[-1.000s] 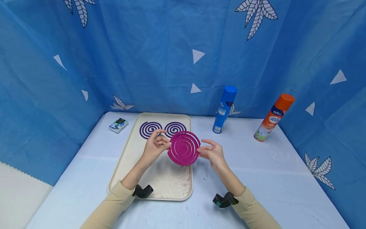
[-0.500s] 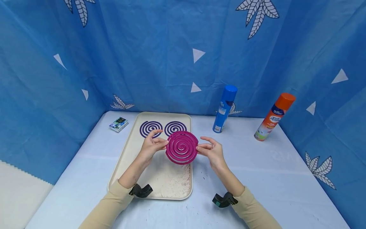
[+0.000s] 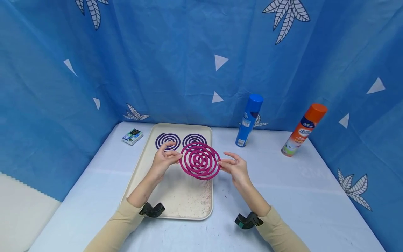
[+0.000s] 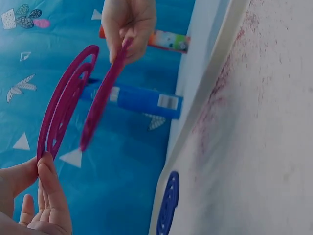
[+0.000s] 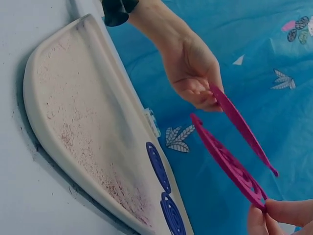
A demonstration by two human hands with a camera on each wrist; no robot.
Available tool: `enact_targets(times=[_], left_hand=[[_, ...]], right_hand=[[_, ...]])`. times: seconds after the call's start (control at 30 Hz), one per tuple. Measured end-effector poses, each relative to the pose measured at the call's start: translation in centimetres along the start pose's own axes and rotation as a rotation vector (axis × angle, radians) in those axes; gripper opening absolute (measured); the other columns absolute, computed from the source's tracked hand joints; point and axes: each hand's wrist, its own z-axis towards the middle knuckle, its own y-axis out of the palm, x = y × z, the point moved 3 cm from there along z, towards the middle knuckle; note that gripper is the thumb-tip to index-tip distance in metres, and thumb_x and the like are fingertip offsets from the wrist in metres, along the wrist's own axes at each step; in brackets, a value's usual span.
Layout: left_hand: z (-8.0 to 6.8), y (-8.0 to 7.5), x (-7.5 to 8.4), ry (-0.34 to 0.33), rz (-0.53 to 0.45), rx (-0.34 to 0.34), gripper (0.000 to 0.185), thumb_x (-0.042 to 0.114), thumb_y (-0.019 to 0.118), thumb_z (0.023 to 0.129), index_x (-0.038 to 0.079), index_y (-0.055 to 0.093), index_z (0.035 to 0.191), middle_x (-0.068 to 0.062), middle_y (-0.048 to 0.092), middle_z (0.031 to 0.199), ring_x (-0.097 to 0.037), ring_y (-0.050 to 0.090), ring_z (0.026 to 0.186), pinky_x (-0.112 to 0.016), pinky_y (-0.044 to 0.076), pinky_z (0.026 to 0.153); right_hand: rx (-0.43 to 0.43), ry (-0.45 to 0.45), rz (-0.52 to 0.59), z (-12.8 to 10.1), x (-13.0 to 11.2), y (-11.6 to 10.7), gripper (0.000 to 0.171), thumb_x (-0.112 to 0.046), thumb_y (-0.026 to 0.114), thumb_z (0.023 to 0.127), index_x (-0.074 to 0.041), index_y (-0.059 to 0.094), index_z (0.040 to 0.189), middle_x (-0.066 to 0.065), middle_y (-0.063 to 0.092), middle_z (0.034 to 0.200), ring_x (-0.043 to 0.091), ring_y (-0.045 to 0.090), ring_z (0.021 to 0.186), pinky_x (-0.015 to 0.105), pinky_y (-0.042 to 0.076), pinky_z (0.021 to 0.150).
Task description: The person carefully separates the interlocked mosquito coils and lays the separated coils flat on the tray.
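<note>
Two magenta mosquito coils are held up over the tray [image 3: 185, 203], separated by a gap in both wrist views. My left hand [image 3: 162, 161] pinches the edge of one coil [image 4: 59, 112] between thumb and fingertip. On the other side, my right hand [image 3: 234, 168] pinches the opposite edge of the second coil [image 4: 101, 95]. From the head view, the spirals overlap and are offset sideways. Two purple coils, one [image 5: 156, 164] beside the other [image 5: 172, 215], lie flat at the tray's far end, partly hidden behind my left fingers and the held coils.
Left of the tray lies a small printed box [image 3: 132, 137]. A blue spray can [image 3: 247, 122] and an orange-capped spray can [image 3: 300, 133] stand at the back right. Reddish crumbs speckle the tray's right side. Blue cloth [image 3: 176, 70] hangs around the table.
The magenta coils, nearly stacked as one disc a second ago, have come apart. My left hand has shifted left with its coil; my right hand has barely moved.
</note>
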Motion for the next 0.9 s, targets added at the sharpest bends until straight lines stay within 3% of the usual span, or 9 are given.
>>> enact_targets(times=[0.3,0.53,0.7,0.9], left_hand=[[-1.2,-6.0,-0.7,-0.068,0.040,0.192,0.050,0.008,0.065,0.089,0.008,0.038,0.131,0.017,0.067,0.072,0.002,0.065,0.067,-0.015,0.056,0.068],[-2.4,-9.9,-2.5,-0.147,0.078,0.229,0.050,0.009,0.062,0.091,0.004,0.037,0.134,0.020,0.067,0.072,0.003,0.062,0.066,-0.015,0.056,0.068],[-2.7,-11.8,-3.2,-0.229,0.138,0.268,0.057,0.012,0.063,0.092,0.000,0.035,0.140,0.022,0.065,0.070,0.004,0.061,0.064,-0.015,0.056,0.068],[-2.7,-12.3,-3.9,-0.289,0.176,0.267,0.058,0.009,0.064,0.090,-0.002,0.037,0.140,0.018,0.065,0.070,0.002,0.063,0.062,-0.016,0.056,0.064]], right_hand=[[0.027,0.025,-0.060,0.3,0.3,0.0,0.047,-0.001,0.066,0.086,-0.002,0.052,0.131,-0.004,0.073,0.080,0.006,0.070,0.073,0.022,0.059,0.070],[0.043,0.030,-0.082,0.7,0.8,-0.1,0.045,-0.002,0.067,0.086,-0.003,0.054,0.129,-0.002,0.074,0.082,0.006,0.069,0.072,0.022,0.059,0.069],[0.033,0.034,-0.067,0.9,1.2,-0.1,0.047,0.000,0.066,0.085,0.000,0.053,0.130,-0.004,0.072,0.077,0.006,0.069,0.070,0.021,0.059,0.067],[0.004,0.022,-0.040,1.2,2.1,0.4,0.046,0.005,0.064,0.085,0.004,0.051,0.130,-0.006,0.071,0.072,0.005,0.068,0.068,0.021,0.059,0.066]])
